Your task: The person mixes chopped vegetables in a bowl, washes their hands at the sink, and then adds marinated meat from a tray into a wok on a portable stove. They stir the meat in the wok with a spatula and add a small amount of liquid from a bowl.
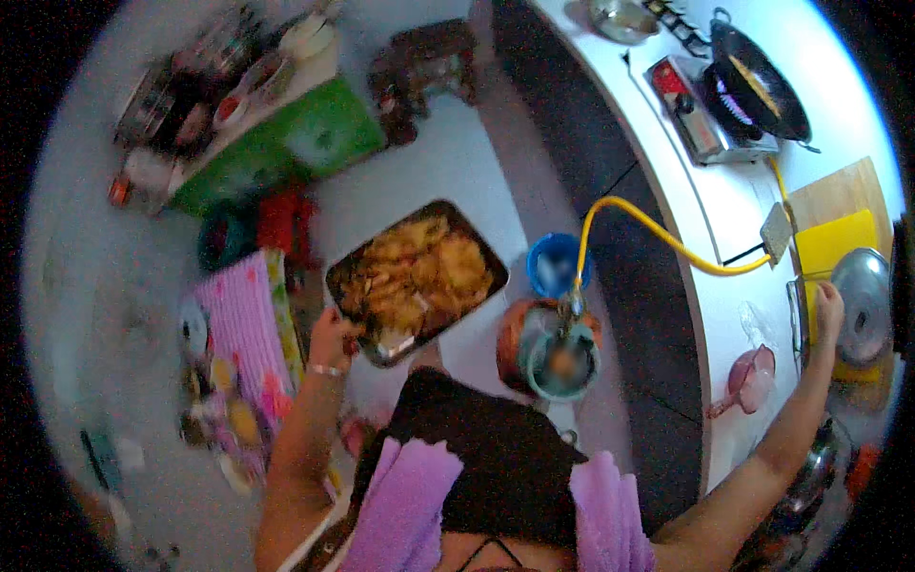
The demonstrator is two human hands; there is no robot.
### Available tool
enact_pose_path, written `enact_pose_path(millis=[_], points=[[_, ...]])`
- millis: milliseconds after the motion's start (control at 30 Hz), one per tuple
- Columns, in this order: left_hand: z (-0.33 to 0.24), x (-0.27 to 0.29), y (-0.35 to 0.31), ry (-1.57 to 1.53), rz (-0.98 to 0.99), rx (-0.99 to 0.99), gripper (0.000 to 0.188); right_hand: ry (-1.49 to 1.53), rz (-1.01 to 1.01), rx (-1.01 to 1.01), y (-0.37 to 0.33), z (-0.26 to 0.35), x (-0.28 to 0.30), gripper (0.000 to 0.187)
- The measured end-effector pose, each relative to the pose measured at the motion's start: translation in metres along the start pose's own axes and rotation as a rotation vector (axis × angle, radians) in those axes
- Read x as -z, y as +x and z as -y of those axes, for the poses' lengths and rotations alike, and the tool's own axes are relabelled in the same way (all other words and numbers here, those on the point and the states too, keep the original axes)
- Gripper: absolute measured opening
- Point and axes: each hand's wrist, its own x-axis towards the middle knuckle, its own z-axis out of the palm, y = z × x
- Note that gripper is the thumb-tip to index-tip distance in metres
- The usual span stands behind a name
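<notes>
The person's left forearm (303, 443) angles up from the lower edge, the left hand (331, 345) gripping with bent fingers (349, 330). The right arm (762, 467) stretches far out to the side, the right hand (829, 307) looking loosely curled, its fingers too blurred to make out.

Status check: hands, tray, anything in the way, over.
Left hand gripping tray edge. Right hand at silver lid; contact unclear. Browned food in tray. Blue container right of tray, apart.

Pale floor (448, 153), white countertop (713, 324) above dark tiled front (643, 286), green-sided table (257, 172), bluish light (851, 57) upper right
</notes>
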Motion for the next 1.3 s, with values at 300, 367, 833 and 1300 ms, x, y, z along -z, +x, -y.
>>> enact_pose_path(millis=[300,367,833,1300], points=[[-0.143,-0.005,0.132,0.043,0.323,-0.141,0.033,-0.385,0.005,0.022,0.037,0.296,-0.051,0.026],[-0.164,-0.029,0.15,-0.015,0.437,-0.131,0.037,-0.17,0.048,-0.082,0.039,0.35,-0.034,0.027],[-0.272,-0.238,0.283,-0.106,0.572,0.099,0.056,1.566,0.689,-0.501,0.233,0.548,-0.323,0.055],[-0.392,-0.424,0.461,-0.188,0.617,0.109,0.06,2.185,0.645,-0.938,0.385,0.608,-0.397,0.022]])
